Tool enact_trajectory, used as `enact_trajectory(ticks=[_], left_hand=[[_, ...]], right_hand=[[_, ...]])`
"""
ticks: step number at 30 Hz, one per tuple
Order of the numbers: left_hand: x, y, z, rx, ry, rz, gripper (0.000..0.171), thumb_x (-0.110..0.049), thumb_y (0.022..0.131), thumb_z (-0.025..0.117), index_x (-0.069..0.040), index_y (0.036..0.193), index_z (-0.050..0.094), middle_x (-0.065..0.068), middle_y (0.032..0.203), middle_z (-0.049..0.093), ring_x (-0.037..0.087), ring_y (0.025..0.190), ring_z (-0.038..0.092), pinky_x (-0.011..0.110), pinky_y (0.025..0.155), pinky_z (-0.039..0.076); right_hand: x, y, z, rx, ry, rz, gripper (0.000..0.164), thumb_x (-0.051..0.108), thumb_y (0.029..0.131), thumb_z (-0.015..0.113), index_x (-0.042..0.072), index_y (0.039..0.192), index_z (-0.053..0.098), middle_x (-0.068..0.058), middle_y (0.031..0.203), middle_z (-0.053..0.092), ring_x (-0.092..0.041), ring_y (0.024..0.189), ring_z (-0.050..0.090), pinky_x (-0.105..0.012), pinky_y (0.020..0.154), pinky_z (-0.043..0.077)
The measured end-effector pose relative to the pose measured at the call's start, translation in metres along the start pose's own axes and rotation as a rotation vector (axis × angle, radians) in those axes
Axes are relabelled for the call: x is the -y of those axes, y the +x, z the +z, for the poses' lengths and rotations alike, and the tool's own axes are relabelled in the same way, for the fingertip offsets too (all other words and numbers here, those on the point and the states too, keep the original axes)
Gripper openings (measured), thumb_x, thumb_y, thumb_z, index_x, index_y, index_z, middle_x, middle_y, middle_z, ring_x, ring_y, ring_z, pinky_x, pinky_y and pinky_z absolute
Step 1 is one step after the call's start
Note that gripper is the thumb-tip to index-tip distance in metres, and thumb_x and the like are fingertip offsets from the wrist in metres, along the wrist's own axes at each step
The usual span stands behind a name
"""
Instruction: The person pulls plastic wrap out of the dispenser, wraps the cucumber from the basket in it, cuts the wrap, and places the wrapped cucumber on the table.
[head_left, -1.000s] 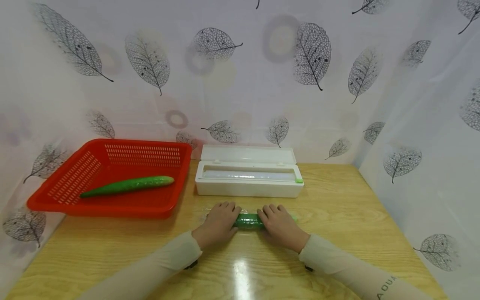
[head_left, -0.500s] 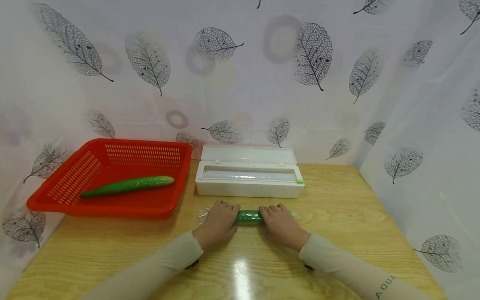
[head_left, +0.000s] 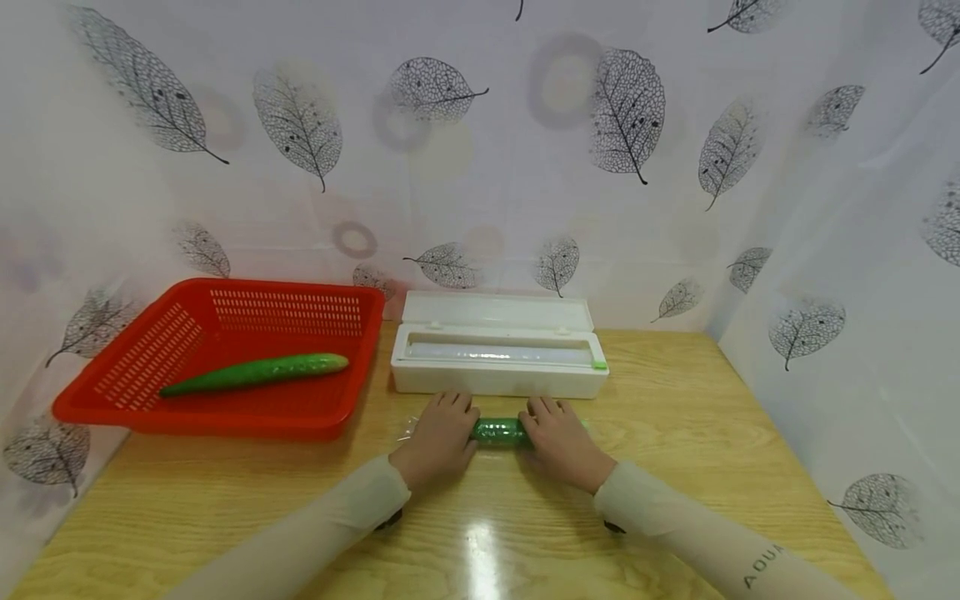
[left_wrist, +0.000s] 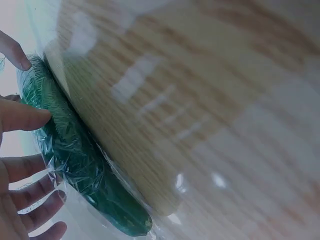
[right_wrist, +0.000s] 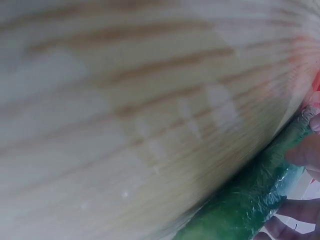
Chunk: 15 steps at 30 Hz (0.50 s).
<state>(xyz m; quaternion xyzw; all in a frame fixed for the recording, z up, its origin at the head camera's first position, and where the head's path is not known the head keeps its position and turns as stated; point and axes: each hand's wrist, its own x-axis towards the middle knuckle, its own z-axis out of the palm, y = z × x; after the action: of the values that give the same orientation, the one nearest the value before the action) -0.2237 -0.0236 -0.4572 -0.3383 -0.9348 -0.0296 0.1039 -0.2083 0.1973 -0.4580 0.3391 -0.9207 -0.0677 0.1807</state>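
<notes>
A cucumber [head_left: 498, 432] wrapped in clear cling film lies crosswise on the table, in front of the white cling film box. My left hand [head_left: 442, 435] holds its left part, my right hand [head_left: 562, 437] its right part. In the left wrist view the thumb presses one side of the wrapped cucumber [left_wrist: 75, 150], with the fingers spread along the other. The right wrist view has thumb and fingers on both sides of the cucumber [right_wrist: 240, 205]. Loose film [head_left: 407, 428] sticks out past the left hand. Both hands cover much of the cucumber in the head view.
Behind the hands stands the white cling film box [head_left: 498, 382], lid up, with a roll [head_left: 495, 352] inside and a green slider [head_left: 598, 365] at its right. At left, a red basket [head_left: 225, 421] holds another cucumber [head_left: 262, 372]. A leaf-print curtain [head_left: 495, 167] hangs behind the wooden table [head_left: 675, 433].
Both hands and the wrapped cucumber have shifted slightly away from me, toward the white box. Basket and box have stayed put.
</notes>
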Motion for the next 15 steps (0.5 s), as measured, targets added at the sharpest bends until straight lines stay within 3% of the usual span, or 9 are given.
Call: enact_trajectory(ticks=[6,15], left_hand=[[0.0018,0.0025,0.0006,0.005,-0.013,-0.010,0.033,-0.032,0.083,0.065,-0.007,0.106,0.062,0.007,0.102,0.062,0.024,0.099,0.057,0.042,0.092,0.046],[0.0063,0.0077,0.0066,-0.016,-0.004,-0.024,0.042,-0.031,0.083,0.066,-0.008,0.117,0.056,0.007,0.106,0.067,0.023,0.097,0.062,0.041,0.089,0.047]], right_hand=[[0.0002,0.0031,-0.0023,0.003,-0.032,0.005,0.049,0.039,0.072,0.076,0.005,0.105,0.064,-0.006,0.092,0.055,-0.021,0.086,0.053,-0.037,0.071,0.045],[-0.0026,0.0063,-0.0033,0.014,-0.026,0.020,0.052,0.035,0.074,0.077,0.007,0.113,0.058,-0.007,0.098,0.062,-0.023,0.089,0.061,-0.039,0.074,0.050]])
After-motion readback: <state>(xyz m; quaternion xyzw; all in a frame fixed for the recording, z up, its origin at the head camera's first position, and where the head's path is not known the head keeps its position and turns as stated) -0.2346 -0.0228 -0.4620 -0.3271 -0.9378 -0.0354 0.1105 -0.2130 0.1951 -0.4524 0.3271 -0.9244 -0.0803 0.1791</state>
